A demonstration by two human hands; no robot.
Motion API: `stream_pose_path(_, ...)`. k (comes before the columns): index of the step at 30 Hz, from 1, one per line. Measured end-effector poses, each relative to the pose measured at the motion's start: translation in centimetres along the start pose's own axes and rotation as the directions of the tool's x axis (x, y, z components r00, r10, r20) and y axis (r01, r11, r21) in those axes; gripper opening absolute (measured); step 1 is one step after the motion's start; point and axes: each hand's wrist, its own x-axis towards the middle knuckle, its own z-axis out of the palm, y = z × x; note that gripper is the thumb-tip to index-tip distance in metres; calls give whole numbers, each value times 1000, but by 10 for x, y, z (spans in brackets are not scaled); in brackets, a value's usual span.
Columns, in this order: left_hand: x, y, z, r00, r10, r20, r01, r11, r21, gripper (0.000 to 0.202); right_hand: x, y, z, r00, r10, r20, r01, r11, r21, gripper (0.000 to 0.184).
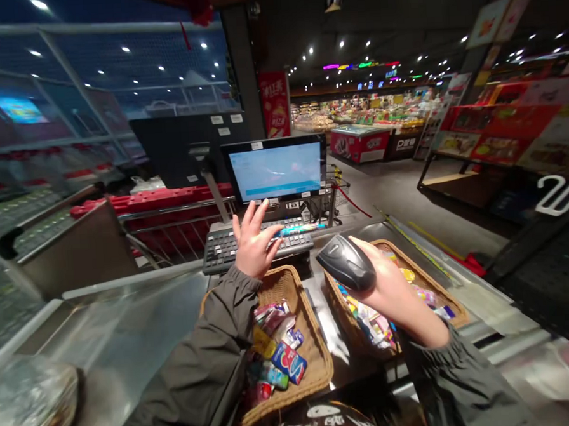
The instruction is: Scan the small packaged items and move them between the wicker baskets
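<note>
My left hand (255, 243) is above the keyboard (224, 248), its thumb and a finger pinching a slim blue stick-shaped packet (302, 229) that points to the right. The other fingers are stretched up toward the lit monitor (277, 172). My right hand (388, 277) is wrapped round a black barcode scanner (347, 264), over the right wicker basket (454, 306) of small colourful packets. Under my left forearm stands the left wicker basket (315, 357), with several small packets and a blue box (289, 363) in it.
A metal counter (142, 322) stretches to the left, with a clear plastic bag (32, 404) near its front. Behind the keyboard stand a second screen (186, 148), seen from the back, and shopping carts (171, 228). A display rack (513, 125) stands at right.
</note>
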Motion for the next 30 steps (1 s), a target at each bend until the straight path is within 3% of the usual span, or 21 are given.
stream_pose_path(6,-18,-23,-27,998,-39,-55,41,999,31,26,12,-33,19,995,-80,57,81,997,-14,42)
stream_pose_path(13,-32,-41,-46,995,-23,-99,26,999,25,27,14,-56,34,987,-131,96,133,991,-7,46)
stream_pose_path(20,-43,-52,-56,995,-60,-76,62,998,17,26,10,-69,48,990,-49,131,47,999,14,66)
stream_pose_path(30,-63,-62,-58,996,-93,-10,93,996,1,23,11,-78,56,991,-33,129,33,999,-2,56)
